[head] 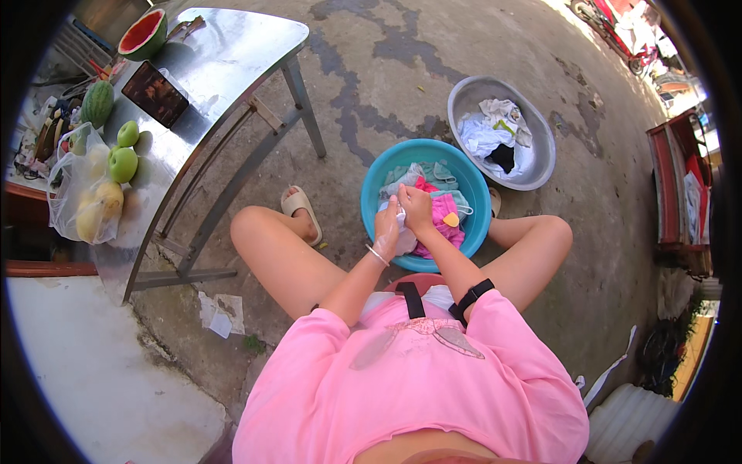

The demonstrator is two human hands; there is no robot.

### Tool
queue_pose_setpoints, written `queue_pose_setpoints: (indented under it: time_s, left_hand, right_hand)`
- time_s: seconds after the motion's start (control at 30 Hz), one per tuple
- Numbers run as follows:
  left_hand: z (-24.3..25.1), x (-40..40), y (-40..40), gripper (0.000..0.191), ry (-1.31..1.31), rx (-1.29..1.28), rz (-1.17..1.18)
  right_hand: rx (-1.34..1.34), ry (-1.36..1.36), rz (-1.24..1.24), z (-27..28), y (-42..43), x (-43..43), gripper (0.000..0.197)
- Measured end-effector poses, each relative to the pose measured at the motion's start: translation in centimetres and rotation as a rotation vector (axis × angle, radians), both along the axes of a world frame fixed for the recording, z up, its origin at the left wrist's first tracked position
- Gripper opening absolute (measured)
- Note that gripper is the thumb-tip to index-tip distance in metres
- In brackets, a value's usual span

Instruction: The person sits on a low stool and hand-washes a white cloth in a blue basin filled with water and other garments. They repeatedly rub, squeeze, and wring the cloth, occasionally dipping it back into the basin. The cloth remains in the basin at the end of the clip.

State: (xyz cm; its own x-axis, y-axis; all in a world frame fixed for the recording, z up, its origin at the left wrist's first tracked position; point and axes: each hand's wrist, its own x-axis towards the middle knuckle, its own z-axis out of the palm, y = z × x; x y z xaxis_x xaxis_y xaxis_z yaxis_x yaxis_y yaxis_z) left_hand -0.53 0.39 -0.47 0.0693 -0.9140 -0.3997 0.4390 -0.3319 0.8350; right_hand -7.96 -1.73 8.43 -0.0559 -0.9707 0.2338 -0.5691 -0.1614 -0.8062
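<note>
A teal plastic basin (483, 223) stands on the floor between my knees. It holds wet laundry: pale green cloth (437, 174), a bright pink garment (443, 223) with a yellow piece on it, and white or grey cloth. Above the laundry, my left hand (386, 227) and my right hand (416, 207) are close together, fingers closed on a whitish cloth (400, 216) that shows between them. Soap suds or water lie on my left wrist. Touching the teal basin at the upper right, a grey metal basin (544, 156) contains white clothes (484, 139) and a black cloth (502, 158).
A metal table (232, 46) at the left carries a cut watermelon (142, 35), a whole watermelon (97, 103), a tablet (155, 94), green apples (123, 165) and a plastic bag of fruit (87, 197). A red cart (669, 185) stands far right. Wet patches mark the concrete floor (371, 116).
</note>
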Motion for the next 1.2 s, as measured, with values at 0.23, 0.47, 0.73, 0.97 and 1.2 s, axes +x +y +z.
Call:
queue_pose_setpoints:
  time_s: [0.23, 0.47, 0.73, 0.97, 1.2]
  left_hand:
    - [0.2, -0.1, -0.1, 0.027, 0.538, -0.109, 0.260]
    - [-0.2, -0.1, 0.0, 0.035, 0.403, -0.054, 0.006]
    - [0.3, 0.1, -0.2, 0.041, -0.017, 0.036, -0.014]
    - [0.3, -0.3, -0.5, 0.038, 0.395, -0.069, -0.145]
    - [1.8, -0.3, 0.3, 0.034, 0.918, -0.173, -0.027]
  right_hand:
    - [-0.510, 0.017, 0.294, 0.7, 0.7, 0.2, 0.036]
    - [-0.236, 0.038, 0.270, 0.7, 0.5, 0.6, 0.032]
    - [0.006, -0.022, 0.083, 0.0, 0.7, 0.2, 0.028]
    - [-0.079, -0.055, 0.096, -2.2, 0.7, -0.8, 0.029]
    - [-0.237, 0.023, 0.283, -1.7, 0.3, -0.8, 0.036]
